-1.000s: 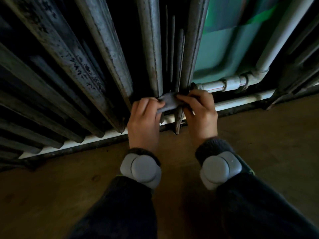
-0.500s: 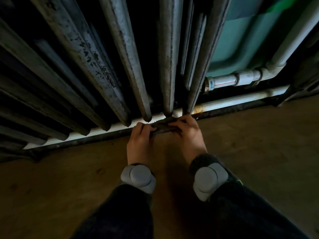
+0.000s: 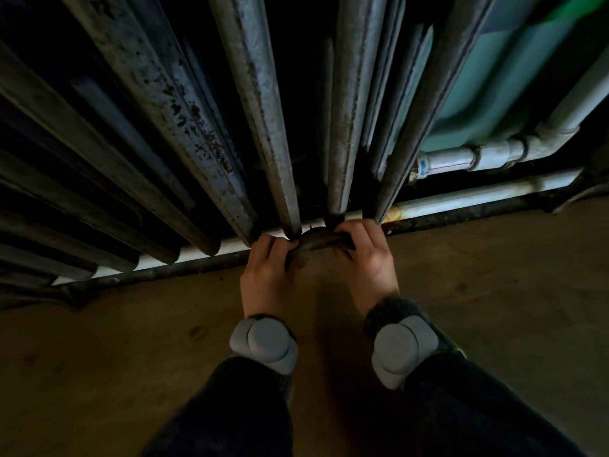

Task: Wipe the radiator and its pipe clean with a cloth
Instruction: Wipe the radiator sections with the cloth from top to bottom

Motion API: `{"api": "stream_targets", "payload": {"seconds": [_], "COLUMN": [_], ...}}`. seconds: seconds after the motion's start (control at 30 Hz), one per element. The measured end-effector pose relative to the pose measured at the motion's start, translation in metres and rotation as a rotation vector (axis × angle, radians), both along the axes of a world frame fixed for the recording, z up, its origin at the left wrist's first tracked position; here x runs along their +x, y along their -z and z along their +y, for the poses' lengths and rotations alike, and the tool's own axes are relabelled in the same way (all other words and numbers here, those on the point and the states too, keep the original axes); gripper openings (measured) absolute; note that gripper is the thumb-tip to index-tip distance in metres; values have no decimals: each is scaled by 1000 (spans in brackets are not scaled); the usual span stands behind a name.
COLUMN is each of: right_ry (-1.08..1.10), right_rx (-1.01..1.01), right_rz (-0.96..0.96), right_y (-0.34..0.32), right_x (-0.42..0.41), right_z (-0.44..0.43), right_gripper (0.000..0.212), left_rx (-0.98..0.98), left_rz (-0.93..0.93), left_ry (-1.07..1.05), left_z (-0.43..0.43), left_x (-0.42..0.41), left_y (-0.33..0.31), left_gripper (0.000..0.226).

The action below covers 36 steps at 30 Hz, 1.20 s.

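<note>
A smooth, matte brown floor (image 3: 131,374) spreads beneath and to both sides of the left hand (image 3: 267,275) and the right hand (image 3: 369,262), reaching the near edge of the view. A faint ring-shaped dark mark (image 3: 197,332) sits on it, left of the left hand and a little nearer the viewer. Just beyond both hands, a rough dark strip (image 3: 461,217) runs along the floor's far edge from left to right. Up and to the right of the right hand stands a teal-green painted wall (image 3: 501,77), with a brighter green patch (image 3: 573,8) near its top. The light is dim, and the floor is darkest between the hands, on the viewer's side.
</note>
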State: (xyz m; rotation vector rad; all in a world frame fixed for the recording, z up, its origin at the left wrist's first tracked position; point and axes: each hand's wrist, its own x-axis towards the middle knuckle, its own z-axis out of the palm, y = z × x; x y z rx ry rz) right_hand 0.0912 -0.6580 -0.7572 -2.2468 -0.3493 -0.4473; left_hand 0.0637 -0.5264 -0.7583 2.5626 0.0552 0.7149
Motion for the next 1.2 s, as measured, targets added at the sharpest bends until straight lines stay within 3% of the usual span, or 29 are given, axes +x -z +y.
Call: {"api": "stream_targets", "payload": {"seconds": [0.27,0.6,0.83,1.07,1.2], "right_ry": [50,101,42,-20,-19], "right_rx": [23,156,50,-15,-25], "right_rz": [-153,-365,-242,29,32], "right_y": [-28,-82,-59,-26,-26], "right_x": [1,10,7,-3,-3], "right_z": [-2,3,-2,-7,-7], "right_gripper": [30,27,37,31,31], "left_rx": [-25,-19,-42,-78,-90], "left_rz": [-174,-463,-317,9,42], "left_ry": [24,-19,27,20,31], "left_z": [-2,-3,-4,-6,-6], "left_x": [4,13,7,-4,-5], "left_y": [-20,-80,-56,-28,-27], "left_gripper": [10,21,16,15,15]}}
